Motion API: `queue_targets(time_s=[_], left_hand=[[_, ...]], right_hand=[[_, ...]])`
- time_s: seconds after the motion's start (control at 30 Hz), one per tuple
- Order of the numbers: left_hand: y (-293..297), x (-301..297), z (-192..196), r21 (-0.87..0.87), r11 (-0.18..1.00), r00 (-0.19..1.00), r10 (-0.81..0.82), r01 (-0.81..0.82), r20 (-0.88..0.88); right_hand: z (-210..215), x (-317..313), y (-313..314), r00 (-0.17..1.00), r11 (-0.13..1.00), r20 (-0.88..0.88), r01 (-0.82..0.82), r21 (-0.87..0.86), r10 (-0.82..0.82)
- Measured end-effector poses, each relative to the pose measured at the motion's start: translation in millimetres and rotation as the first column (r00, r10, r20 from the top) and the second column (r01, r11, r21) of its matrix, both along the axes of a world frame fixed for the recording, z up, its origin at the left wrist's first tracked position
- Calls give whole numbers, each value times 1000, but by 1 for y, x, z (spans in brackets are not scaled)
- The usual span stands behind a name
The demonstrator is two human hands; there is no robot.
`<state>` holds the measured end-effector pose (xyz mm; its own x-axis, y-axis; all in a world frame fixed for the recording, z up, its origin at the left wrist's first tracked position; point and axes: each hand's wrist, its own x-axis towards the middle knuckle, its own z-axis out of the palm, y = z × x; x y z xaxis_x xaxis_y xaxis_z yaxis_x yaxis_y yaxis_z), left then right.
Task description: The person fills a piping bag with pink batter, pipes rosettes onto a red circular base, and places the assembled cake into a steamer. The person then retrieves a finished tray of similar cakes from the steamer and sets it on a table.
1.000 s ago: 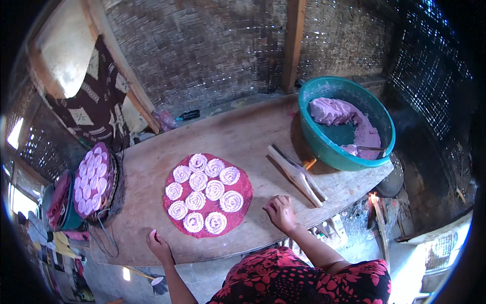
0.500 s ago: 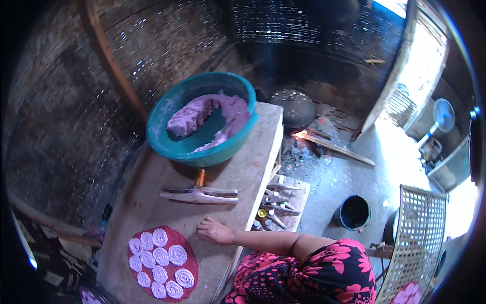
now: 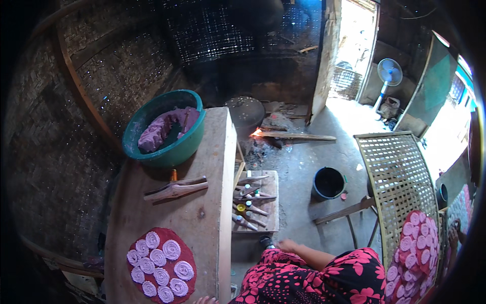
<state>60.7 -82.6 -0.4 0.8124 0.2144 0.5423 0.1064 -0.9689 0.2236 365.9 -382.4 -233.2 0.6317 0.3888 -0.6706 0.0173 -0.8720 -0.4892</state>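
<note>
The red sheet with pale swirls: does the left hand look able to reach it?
Probably yes: the left hand, partly out of view, is close to the red sheet, with nothing visible between.

matt disc (image 3: 185, 248), plastic basin (image 3: 186, 146), wooden table (image 3: 202, 228)

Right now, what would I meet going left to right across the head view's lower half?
Red sheet with rosettes, left hand, low wooden board, right hand, dark bucket, woven rack.
</note>
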Motion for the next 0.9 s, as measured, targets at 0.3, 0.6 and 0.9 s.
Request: queue_targets(time_s=[0.3, 0.6, 0.9], left_hand=[[-40, 212, 8, -117, 980, 984, -149, 160, 101], [-7, 476, -14, 61, 982, 955, -160, 180, -251], [-7, 546, -18, 302, 953, 913, 113, 11, -391]], right_hand=[[-95, -48, -191, 878, 965, -429, 120, -232, -212], [-112, 77, -281, 779, 829, -289, 499, -251, -556], [-62, 250, -313, 752, 767, -164, 607, -205, -639]])
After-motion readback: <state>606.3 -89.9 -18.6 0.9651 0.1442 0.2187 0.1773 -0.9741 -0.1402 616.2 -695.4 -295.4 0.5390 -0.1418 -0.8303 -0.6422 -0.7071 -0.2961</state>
